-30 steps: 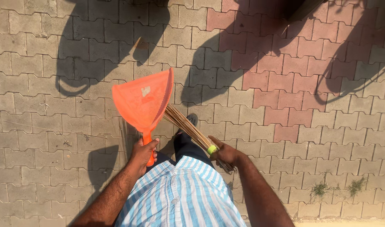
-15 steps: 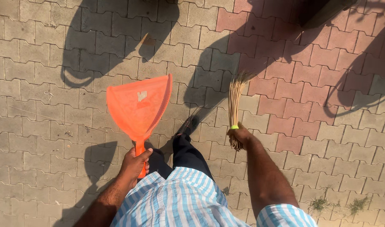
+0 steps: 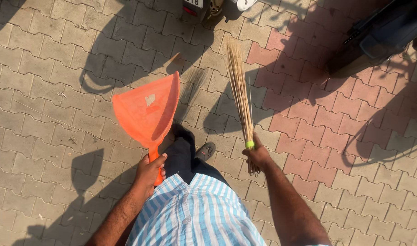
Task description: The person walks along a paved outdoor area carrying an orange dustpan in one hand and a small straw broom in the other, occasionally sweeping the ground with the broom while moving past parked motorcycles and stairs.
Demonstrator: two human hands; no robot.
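Observation:
My left hand (image 3: 149,173) grips the handle of an orange plastic dustpan (image 3: 147,111), held out in front of me above the paving with its scoop pointing away. My right hand (image 3: 257,156) is closed around a bundle of thin straw-coloured broom sticks (image 3: 239,93), bound with a green band near my fist. The broom points forward and slightly left, off the ground. Between my hands are my blue-and-white striped shirt (image 3: 195,216), dark trousers and one grey shoe (image 3: 205,151) stepping forward.
Grey interlocking pavers (image 3: 44,82) cover the left, reddish ones (image 3: 317,114) the right. A parked scooter's rear (image 3: 204,8) stands at the top middle, another dark vehicle part (image 3: 377,36) at the top right. Long shadows fall across the ground.
My right hand has swung the broom from pointing down-left across my legs to pointing forward. I have walked forward, and the parked vehicles have come into view ahead.

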